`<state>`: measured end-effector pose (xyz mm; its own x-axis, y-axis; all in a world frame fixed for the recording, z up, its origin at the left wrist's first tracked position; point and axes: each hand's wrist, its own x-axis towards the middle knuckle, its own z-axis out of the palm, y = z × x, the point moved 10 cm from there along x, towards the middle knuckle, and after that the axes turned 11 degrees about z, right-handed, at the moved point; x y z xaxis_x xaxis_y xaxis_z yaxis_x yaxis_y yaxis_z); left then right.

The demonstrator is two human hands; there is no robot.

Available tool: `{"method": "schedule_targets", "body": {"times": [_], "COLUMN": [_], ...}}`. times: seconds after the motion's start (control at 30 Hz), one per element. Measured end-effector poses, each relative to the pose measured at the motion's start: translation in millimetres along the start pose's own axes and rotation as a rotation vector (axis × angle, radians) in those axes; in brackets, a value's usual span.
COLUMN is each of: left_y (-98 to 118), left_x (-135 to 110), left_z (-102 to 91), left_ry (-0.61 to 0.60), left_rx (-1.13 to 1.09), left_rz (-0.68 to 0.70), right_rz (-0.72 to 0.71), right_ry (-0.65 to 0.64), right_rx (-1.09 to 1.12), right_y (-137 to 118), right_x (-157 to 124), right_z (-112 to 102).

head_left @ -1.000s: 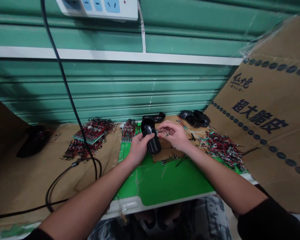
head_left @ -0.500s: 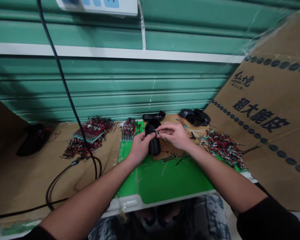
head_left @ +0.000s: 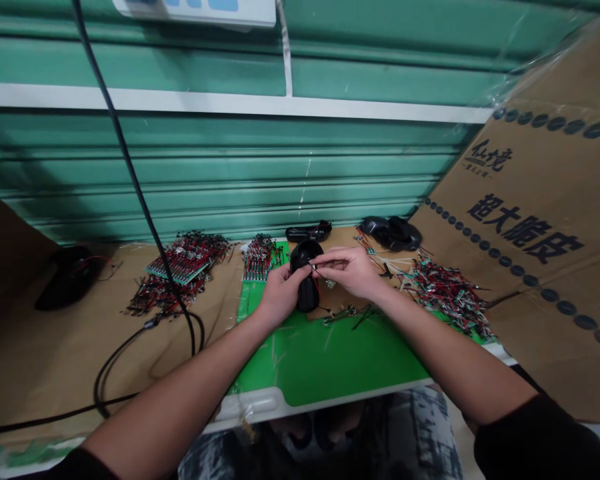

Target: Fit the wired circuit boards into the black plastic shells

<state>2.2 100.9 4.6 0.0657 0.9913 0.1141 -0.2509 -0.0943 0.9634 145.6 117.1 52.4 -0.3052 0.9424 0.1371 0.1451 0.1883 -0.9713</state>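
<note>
And there on the green mat (head_left: 330,360), the way in ran from the near side up to the left hand (head_left: 280,297) and right hand (head_left: 350,272), with the black object (head_left: 307,277) between them! To the left, the black cable (head_left: 135,183) hung across the path beside wire bundles (head_left: 180,267). To the right, more wires (head_left: 447,290) and cardboard (head_left: 530,220) blocked it. Far side, the green shutter (head_left: 230,167) closed it off.

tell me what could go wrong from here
The small wired part pinched in the right hand could slip and vanish into the wire pile nearby. The black object held in the left hand is rounded and might roll if set down on the green mat, possibly snagging the loose leads there.
</note>
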Motion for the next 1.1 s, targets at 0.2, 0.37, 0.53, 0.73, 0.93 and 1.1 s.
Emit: {"method": "schedule_targets", "body": {"times": [0.2, 0.37, 0.53, 0.73, 0.93, 1.1], "left_y": [6.1, 13.4, 10.3, 4.2, 1.8, 4.0], "left_x": [1.8, 0.6, -0.4, -0.1, -1.0, -1.0], "left_z": [-0.3, 2.3, 4.0, 2.6, 1.3, 0.6], "left_ry": [0.009, -0.002, -0.016, -0.009, 0.007, 0.016], "left_rx": [0.016, 0.022, 0.004, -0.006, 0.001, -0.011], "left_rz": [0.046, 0.091, 0.082, 0.041, 0.018, 0.028], "right_rz": [0.081, 0.295, 0.337, 0.232, 0.196, 0.203], "right_ry": [0.065, -0.009, -0.096, -0.059, 0.000, 0.033], "right_rx": [0.077, 0.167, 0.201, 0.209, 0.219, 0.221], "right_y": [3.4, 28.1, 33.5, 23.5, 27.1, 29.7], "right_x": [-1.5, 0.6, -1.6, -3.0, -1.9, -1.9], "right_z": [-2.9, 9.3, 23.0, 23.2, 19.7, 15.3]}}
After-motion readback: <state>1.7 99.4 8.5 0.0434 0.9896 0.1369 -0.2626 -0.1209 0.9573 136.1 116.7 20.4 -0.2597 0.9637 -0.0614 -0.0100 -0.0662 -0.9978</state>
